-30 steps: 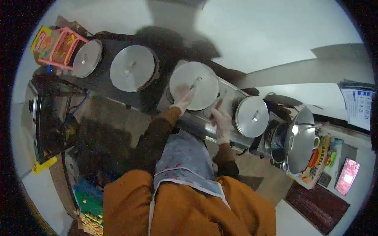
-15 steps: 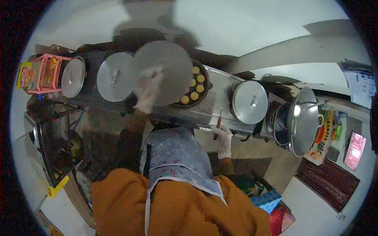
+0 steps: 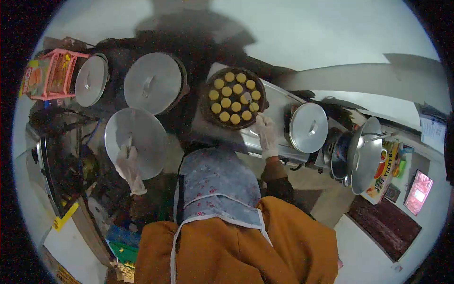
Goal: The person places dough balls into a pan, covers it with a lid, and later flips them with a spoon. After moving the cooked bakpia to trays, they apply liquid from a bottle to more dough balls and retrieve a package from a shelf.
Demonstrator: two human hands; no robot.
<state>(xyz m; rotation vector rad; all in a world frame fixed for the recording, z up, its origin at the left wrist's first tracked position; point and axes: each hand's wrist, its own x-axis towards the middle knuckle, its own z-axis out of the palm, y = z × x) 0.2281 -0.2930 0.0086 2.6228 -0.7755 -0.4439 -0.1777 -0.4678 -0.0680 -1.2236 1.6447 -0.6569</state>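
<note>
My left hand, in a clear glove, is closed round the handle of a round metal lid, held out at the left in front of the counter. My gloved right hand is at the right front edge of a round dark pan, closed on a small spatula. The spatula's metal blade reaches among several round pale-yellow cakes in the pan. One cake by the blade looks tilted. My fingers hide most of the spatula's handle.
Lidded pans stand on both sides: a large lid and a smaller lid at left, another lid at right. Further right are a big metal pot, a printed box and a phone. A pink basket sits far left.
My left hand has carried the lid left and down, off the pan, uncovering the cakes. My right hand has moved up to the pan, bringing the spatula blade in among the cakes.
</note>
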